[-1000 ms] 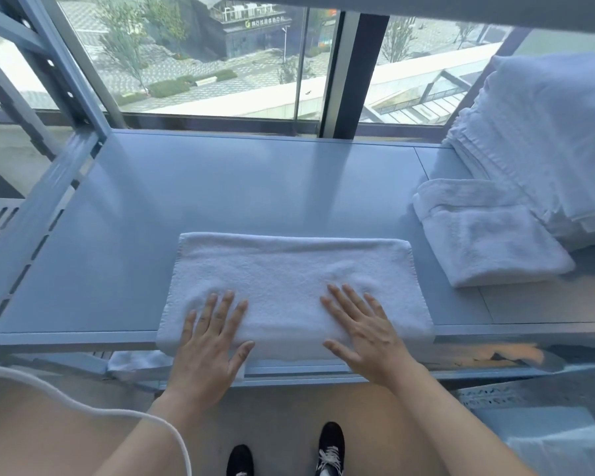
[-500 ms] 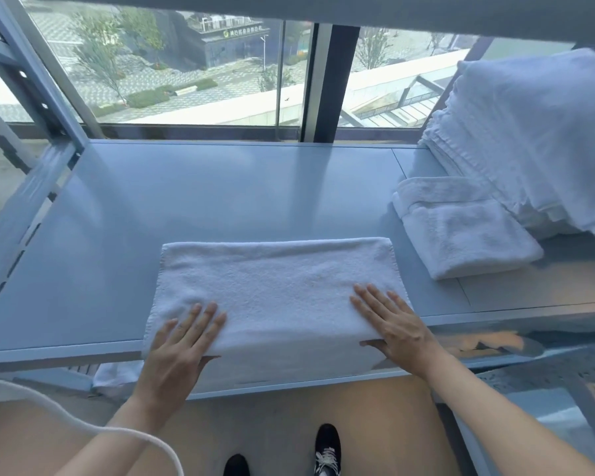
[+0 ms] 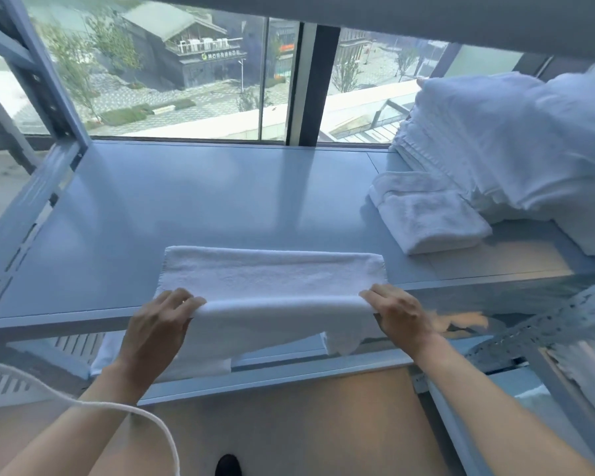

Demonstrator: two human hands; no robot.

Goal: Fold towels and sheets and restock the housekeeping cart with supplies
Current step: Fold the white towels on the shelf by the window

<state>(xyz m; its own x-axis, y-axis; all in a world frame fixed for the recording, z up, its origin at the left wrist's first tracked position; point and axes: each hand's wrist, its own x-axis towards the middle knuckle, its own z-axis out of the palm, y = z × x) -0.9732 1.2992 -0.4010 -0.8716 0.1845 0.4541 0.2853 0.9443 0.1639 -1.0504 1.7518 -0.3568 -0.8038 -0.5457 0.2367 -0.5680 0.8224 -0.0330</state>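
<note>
From the head camera, a white terry towel (image 3: 272,280) lies folded into a long rectangle on a smooth grey-blue metal shelf (image 3: 186,201), its nap fine and looped, its far edge straight. The near fold is lifted off the shelf edge and hangs forward in a soft roll, with loose layers drooping below the front lip.

The left hand (image 3: 158,324) grips the towel's near left corner, fingers (image 3: 172,300) curled over the top of the fold and the thumb, as far as the view allows, tucked beneath. The right hand (image 3: 399,312) pinches the near right corner the same way, knuckles up and fingers bent round the cloth.

To the right on the same shelf sits a small folded towel (image 3: 430,218), plush and rounded at its creases. Just behind it, touching, leans a tall stack (image 3: 495,146) of thin white linens, its layered edges showing as fine ribs; its right part is blurred.

A perforated steel upright (image 3: 31,80) frames the left side. A white cord (image 3: 124,412) curves across the left forearm. A window (image 3: 186,80) runs behind the shelf.
</note>
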